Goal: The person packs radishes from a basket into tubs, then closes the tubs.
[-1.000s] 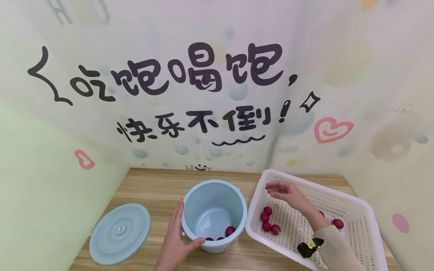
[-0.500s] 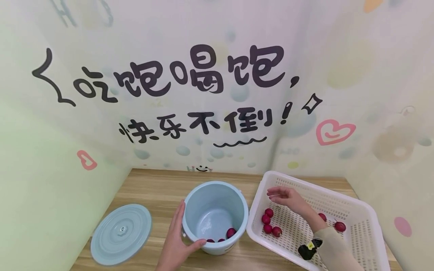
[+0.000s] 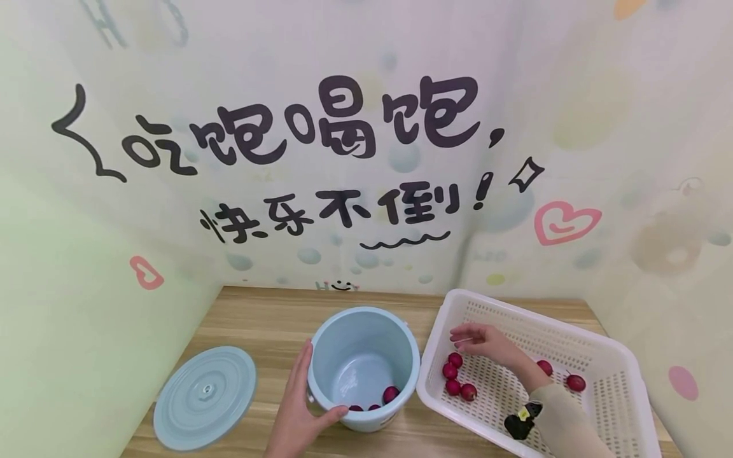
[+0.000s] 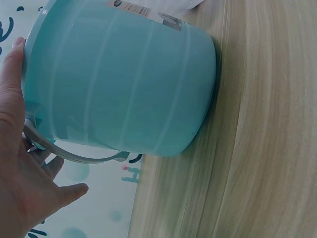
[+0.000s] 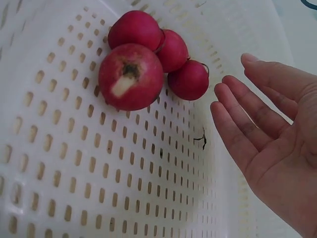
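A light blue bucket (image 3: 401, 337) (image 4: 124, 84) stands on the wooden table with a few red radishes (image 3: 391, 394) at its bottom. My left hand (image 3: 298, 407) (image 4: 20, 163) rests against the bucket's left side, fingers straight, thumb along the front rim. To the right lies a white perforated basket (image 3: 572, 331) (image 5: 74, 173). A cluster of several radishes (image 3: 455, 375) (image 5: 131, 74) sits at its left end. My right hand (image 3: 478, 338) (image 5: 257, 119) hovers just above that cluster, fingers relaxed and holding nothing. Two more radishes (image 3: 575, 382) lie behind my right forearm.
The bucket's blue lid (image 3: 205, 397) lies flat on the table at the left. Patterned walls close in the table on the left, back and right. Bare wood (image 3: 269, 318) shows behind the bucket and lid.
My right hand has sunk a little lower into the basket, closer to the radish cluster. The left hand and the bucket have stayed put.
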Demonstrator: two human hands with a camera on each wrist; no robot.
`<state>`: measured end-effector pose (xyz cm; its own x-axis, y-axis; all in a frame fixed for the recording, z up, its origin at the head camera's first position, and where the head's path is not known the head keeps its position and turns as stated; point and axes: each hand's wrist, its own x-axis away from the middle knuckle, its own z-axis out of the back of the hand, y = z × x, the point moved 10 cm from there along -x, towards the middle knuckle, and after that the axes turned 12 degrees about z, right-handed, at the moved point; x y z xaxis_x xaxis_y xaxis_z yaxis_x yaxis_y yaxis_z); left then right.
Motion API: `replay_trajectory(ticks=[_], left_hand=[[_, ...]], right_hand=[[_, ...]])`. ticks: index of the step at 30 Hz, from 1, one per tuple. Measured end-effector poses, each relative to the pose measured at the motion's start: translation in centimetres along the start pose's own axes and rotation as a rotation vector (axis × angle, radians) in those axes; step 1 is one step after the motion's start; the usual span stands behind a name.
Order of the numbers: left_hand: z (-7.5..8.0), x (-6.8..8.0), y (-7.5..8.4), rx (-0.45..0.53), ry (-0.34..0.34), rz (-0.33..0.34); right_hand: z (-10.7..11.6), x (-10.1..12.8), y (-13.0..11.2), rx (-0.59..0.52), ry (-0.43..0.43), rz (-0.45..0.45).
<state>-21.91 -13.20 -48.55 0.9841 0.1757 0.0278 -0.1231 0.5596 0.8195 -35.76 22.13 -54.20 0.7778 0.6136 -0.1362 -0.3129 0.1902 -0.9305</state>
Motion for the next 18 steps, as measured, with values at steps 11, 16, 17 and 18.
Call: replay_trajectory(ticks=[11, 16, 17, 18], left_hand=[[-0.3, 0.0, 0.1, 0.010, -0.013, -0.001], [-0.3, -0.1, -0.1, 0.010, -0.011, 0.002], [-0.3, -0.1, -0.1, 0.012, -0.010, 0.003], [-0.3, -0.1, -0.2, 0.012, -0.009, 0.003]], right_hand=[[-0.6, 0.6, 1.1, 0.023, -0.064, -0.040], [-1.2, 0.7, 1.8, 0.050, -0.111, -0.048], [-1.2, 0.7, 2.0, 0.061, -0.120, -0.051], [-1.3, 0.6, 2.2, 0.068, -0.127, -0.053]])
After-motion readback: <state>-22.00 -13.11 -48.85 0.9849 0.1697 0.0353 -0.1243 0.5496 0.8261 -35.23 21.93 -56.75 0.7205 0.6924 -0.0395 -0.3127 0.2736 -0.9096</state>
